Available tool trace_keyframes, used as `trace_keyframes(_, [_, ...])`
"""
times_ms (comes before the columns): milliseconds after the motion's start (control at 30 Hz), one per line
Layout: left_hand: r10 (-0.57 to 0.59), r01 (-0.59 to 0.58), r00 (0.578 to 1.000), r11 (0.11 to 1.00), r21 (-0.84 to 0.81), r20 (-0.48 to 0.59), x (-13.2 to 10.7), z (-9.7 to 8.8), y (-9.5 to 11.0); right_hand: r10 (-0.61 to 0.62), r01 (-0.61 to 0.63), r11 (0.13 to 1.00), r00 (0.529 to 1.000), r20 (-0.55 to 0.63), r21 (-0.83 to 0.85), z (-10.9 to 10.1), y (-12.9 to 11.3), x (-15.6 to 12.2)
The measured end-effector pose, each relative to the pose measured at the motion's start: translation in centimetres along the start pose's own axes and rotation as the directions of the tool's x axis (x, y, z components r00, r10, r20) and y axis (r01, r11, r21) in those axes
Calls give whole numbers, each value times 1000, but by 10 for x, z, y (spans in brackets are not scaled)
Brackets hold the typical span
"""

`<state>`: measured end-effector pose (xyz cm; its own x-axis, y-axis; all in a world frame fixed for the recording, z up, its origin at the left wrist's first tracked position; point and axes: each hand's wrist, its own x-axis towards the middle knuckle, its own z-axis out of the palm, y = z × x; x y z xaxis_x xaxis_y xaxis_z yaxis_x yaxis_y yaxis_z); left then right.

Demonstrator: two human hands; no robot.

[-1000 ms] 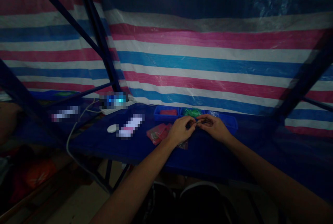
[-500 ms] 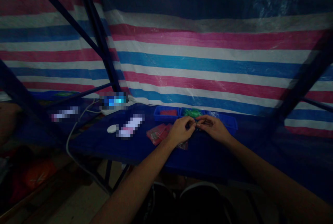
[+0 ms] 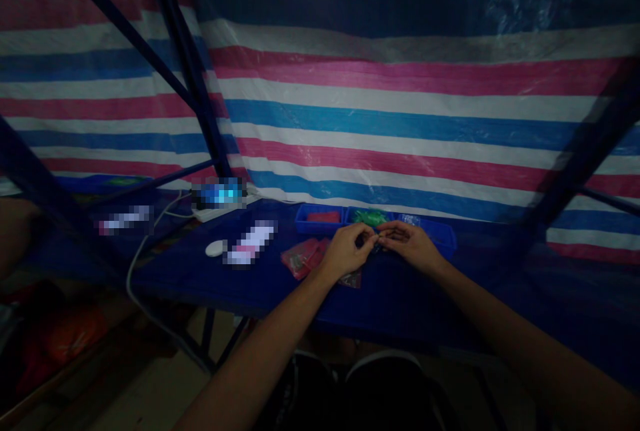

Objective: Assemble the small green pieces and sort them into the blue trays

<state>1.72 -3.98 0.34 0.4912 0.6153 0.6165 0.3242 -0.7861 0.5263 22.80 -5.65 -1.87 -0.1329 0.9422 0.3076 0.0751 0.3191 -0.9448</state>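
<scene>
My left hand (image 3: 347, 251) and my right hand (image 3: 411, 244) meet over the blue table (image 3: 280, 284), fingertips pinched together on a small dark piece that I cannot make out. Just behind them stand small blue trays: one with red content (image 3: 323, 217), one with green pieces (image 3: 369, 217), and a third (image 3: 440, 231) behind the right hand. Red packets (image 3: 303, 256) lie on the table beside my left wrist.
A white round object (image 3: 216, 248) and a white cable (image 3: 145, 244) lie on the table's left part. A striped tarp (image 3: 400, 104) hangs behind. Dark blue frame bars (image 3: 190, 64) rise at the left and right. An orange thing (image 3: 75, 334) sits low on the left.
The hands stay pinched together at the same spot, with only slight finger shifts.
</scene>
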Motion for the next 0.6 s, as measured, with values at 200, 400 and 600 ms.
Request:
trace_keyframes(200, [4,-4,1000,1000,-3,-4,-1,2,-2,25,-25,1000,1000,1,8,1,-7,-2])
trace_keyframes(400, [24,-24,1000,1000,12,-6,-1,1,-2,15,-15,1000,1000,14,-15,-1,-3,-2])
trace_keyframes(600, [18,-18,1000,1000,13,-17,0,-1,1,38,-39,999,999,30,36,-1,1,-1])
